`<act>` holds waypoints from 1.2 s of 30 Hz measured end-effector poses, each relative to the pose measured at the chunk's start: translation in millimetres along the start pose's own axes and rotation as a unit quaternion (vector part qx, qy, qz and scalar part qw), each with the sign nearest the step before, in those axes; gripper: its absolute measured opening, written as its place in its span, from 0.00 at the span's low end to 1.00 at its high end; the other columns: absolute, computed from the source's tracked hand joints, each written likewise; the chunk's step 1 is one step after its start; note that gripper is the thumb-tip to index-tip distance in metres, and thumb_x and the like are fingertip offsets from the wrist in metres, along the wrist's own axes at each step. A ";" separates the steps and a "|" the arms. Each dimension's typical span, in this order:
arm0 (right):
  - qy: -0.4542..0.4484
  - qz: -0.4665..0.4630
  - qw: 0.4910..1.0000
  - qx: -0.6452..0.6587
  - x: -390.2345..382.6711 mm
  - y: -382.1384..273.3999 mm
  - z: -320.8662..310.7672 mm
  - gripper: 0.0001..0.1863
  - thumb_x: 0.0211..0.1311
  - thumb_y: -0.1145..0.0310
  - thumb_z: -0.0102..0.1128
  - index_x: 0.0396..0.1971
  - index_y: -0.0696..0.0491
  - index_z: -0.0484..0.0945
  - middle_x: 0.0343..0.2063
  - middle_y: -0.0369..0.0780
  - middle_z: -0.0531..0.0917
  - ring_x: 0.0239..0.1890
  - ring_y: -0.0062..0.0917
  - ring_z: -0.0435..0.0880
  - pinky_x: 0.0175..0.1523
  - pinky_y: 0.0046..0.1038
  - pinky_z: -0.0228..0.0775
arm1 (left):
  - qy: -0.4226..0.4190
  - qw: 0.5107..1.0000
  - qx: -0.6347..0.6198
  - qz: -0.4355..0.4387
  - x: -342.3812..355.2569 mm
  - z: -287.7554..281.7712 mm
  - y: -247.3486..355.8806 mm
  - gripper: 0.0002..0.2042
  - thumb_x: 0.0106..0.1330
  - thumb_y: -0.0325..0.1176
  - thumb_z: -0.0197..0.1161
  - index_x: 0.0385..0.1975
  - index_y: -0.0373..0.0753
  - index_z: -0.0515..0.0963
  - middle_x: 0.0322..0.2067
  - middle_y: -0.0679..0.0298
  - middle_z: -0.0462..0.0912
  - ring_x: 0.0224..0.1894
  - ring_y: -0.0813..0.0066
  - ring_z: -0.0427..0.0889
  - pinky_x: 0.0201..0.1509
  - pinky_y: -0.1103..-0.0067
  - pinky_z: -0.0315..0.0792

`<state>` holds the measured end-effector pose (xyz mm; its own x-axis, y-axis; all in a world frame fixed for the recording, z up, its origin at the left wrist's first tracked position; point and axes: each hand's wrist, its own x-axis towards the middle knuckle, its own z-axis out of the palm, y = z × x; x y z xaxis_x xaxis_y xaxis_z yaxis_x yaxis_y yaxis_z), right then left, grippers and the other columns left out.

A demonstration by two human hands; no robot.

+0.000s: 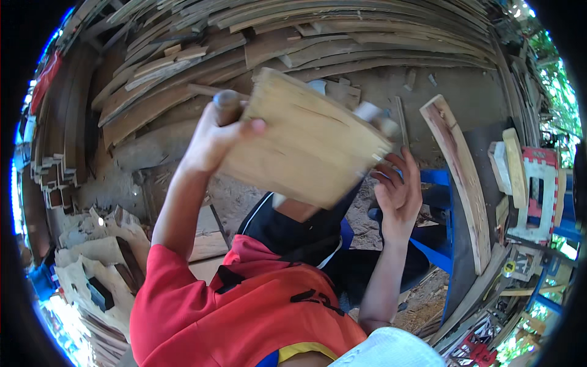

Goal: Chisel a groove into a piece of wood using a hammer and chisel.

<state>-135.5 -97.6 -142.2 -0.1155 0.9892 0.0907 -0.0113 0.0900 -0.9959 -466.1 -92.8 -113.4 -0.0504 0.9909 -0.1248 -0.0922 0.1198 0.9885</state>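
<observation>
The left hand [210, 139] grasps a wooden board [306, 137] by its left edge, with 1 round-ended handle [227, 105] beside the thumb. The right hand's [397, 196] fingers, released and loosely bent, are by the opposite corner; I cannot tell if they touch. Right of them lies 1 long plank [460, 177].

Timber-crammed and open to bright daylight [68, 323] at both sides.
Layered along the far side, long sawn planks [367, 55]; banked at left, darker boards [76, 110]; nearer, rough-edged slabs [110, 254]. Underfoot, a bare, dusty floor [468, 92] with scattered offcuts [409, 78] and pale shavings [434, 300]. At right, a blue-framed bench [437, 254] with a dark top [480, 137]; outside, sunlit green foliage [552, 73].
</observation>
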 end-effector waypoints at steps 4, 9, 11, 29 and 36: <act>0.005 0.039 0.999 0.019 19.4 19.4 7.8 0.36 0.61 0.72 0.70 0.66 0.60 0.63 0.52 0.47 0.77 0.52 0.32 0.83 0.57 0.29 0.75 | 0.118 0.991 0.049 -0.051 4.9 -52.8 -33.9 0.17 0.56 0.41 0.74 0.35 0.32 0.83 0.31 0.65 0.85 0.32 0.80 0.80 0.39 0.78 0.74; 0.001 0.047 0.998 0.031 42.3 41.3 34.9 0.21 0.61 0.80 0.67 0.53 0.60 0.73 0.42 0.41 0.82 0.45 0.22 0.83 0.52 0.23 0.74 | 0.148 0.834 0.512 -0.141 28.5 -79.4 -117.9 0.21 0.54 0.54 0.73 0.35 0.42 0.86 0.25 0.55 0.86 0.26 0.64 0.85 0.37 0.70 0.78; -0.024 0.053 0.998 0.033 55.6 48.9 47.1 0.19 0.61 0.79 0.67 0.52 0.59 0.74 0.41 0.40 0.83 0.45 0.21 0.83 0.52 0.23 0.74 | 0.125 0.794 0.577 -0.142 41.3 -90.5 -163.8 0.21 0.53 0.55 0.72 0.37 0.45 0.87 0.29 0.53 0.87 0.33 0.54 0.87 0.41 0.65 0.79; -0.147 0.289 0.939 0.113 123.2 157.4 146.1 0.22 0.71 0.70 0.61 0.59 0.61 0.67 0.34 0.41 0.83 0.35 0.20 0.82 0.45 0.22 0.74 | 0.218 0.824 0.349 -0.390 22.5 -108.2 -389.1 0.33 0.46 0.61 0.76 0.24 0.27 0.83 0.21 0.53 0.84 0.26 0.65 0.86 0.34 0.67 0.77; -0.197 0.273 0.939 0.068 126.4 181.5 147.8 0.25 0.70 0.68 0.63 0.60 0.58 0.64 0.33 0.39 0.82 0.34 0.18 0.81 0.42 0.20 0.73 | 0.372 0.822 0.145 -0.406 103.4 -100.1 -385.6 0.36 0.44 0.63 0.77 0.19 0.24 0.82 0.17 0.59 0.82 0.21 0.69 0.83 0.29 0.70 0.76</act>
<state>-299.0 26.6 -311.3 -0.4990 0.7620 -0.4128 0.0330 -0.4593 -0.8877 -535.3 -42.7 -516.0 -0.6942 0.2779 -0.6640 -0.1600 0.8398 0.5188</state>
